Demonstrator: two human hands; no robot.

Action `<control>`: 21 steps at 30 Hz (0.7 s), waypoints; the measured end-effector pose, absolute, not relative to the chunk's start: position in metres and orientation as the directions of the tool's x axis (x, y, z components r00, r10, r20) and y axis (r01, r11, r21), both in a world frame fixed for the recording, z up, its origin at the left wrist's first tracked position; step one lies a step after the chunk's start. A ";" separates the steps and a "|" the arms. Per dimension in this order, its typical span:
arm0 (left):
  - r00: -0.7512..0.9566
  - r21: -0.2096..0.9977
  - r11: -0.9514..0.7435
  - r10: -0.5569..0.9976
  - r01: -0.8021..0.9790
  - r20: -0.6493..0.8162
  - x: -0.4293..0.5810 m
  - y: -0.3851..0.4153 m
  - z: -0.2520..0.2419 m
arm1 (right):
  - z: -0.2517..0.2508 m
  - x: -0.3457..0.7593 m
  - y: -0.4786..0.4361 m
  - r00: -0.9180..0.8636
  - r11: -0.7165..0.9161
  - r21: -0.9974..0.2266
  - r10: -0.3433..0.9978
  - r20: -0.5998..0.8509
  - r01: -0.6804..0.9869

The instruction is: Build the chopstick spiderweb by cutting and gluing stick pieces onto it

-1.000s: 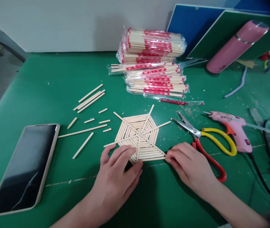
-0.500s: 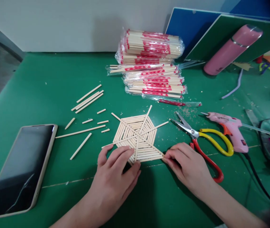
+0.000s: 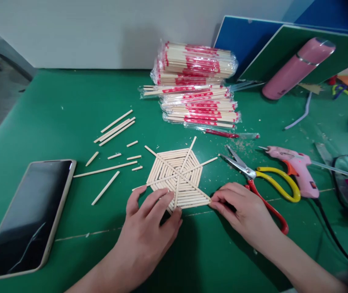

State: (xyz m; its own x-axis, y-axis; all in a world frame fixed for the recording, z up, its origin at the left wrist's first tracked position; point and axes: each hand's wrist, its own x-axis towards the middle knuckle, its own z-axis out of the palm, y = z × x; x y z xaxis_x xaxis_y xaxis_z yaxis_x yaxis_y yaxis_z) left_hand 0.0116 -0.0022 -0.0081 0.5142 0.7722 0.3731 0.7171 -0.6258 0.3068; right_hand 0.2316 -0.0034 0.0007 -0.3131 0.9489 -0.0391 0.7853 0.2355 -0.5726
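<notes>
A web-shaped mat of wooden chopsticks (image 3: 189, 179) lies flat on the green table, with crossing spokes and rings of short sticks between them. My left hand (image 3: 149, 224) holds its near left side, fingers curled over the sticks and thumb at the near edge. At the lower right corner, my right hand (image 3: 241, 211) pinches the mat where a spoke end meets the outermost stick; the fingertips partly hide that end. Just beyond my right hand are scissors (image 3: 247, 171) with one yellow and one red handle, blades apart. A pink glue gun (image 3: 296, 162) lies farther right.
Cut stick pieces (image 3: 117, 132) are scattered left of the mat. A phone (image 3: 27, 215) lies at the left. Wrapped chopstick bundles (image 3: 198, 61) are piled at the back, near a pink bottle (image 3: 299, 69) leaning against boards (image 3: 262, 53). The glue gun's cord (image 3: 335, 236) runs along the right.
The view has shifted very slightly. Both hands keep the same places on the mat, and nothing has been picked up or let go.
</notes>
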 end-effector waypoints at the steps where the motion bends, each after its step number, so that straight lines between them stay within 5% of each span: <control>1: 0.514 0.306 -0.626 0.772 0.718 0.374 0.012 -0.002 -0.008 | 0.001 0.232 -0.003 -0.317 0.239 -0.578 0.948 -0.036 0.780; 13: 0.464 0.482 -0.549 0.836 0.683 0.293 0.009 -0.001 -0.001 | -0.001 0.234 -0.004 -0.330 0.284 -0.593 0.943 0.032 0.754; 21: 0.447 0.339 -0.501 0.865 0.796 0.230 0.026 -0.001 0.001 | -0.003 0.235 -0.005 -0.338 0.298 -0.593 0.940 0.046 0.748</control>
